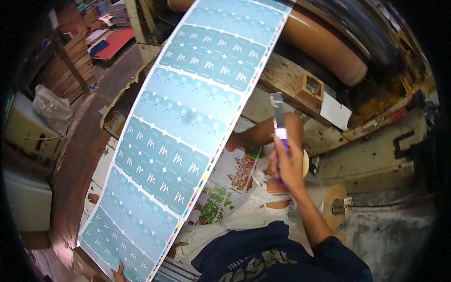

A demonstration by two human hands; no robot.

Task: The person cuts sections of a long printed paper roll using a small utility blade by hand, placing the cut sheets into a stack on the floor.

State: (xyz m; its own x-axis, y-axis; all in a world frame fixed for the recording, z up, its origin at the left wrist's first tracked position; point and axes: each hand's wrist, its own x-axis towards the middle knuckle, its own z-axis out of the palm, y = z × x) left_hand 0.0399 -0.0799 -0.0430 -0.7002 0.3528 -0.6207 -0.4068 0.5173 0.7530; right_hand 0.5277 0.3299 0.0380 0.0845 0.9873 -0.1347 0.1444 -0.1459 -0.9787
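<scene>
The hands are set well apart. In the centre right of the frame, the right hand (pixel 289 162) is closed around the handle of one purple-handled knife with a broad silver blade (pixel 278 117), and the blade is pointed toward the upper edge. At the lower left, only part of the left hand (pixel 119 272) is shown; its fingers are laid on the face of one long, glossy, blue-and-teal printed sheet (pixel 188 110), and it cannot be told how far that hand is open or whether the sheet is pinched.

The sheet is stretched diagonally from the top centre to the lower left. Three darker teal bands with white script marks are seen on it, alternated with three paler blue bands, the topmost cut off by the frame. Its right edge is lined by a strip of small coloured blocks.

In the upper right, one large brown cylindrical roller (pixel 326 47), one small open wooden box (pixel 310 90) and one white piece of paper (pixel 335 111) are seen. One round tan disc (pixel 333 221) is placed at the lower right, and one crumpled whitish plastic bag (pixel 52 105) at the left.
</scene>
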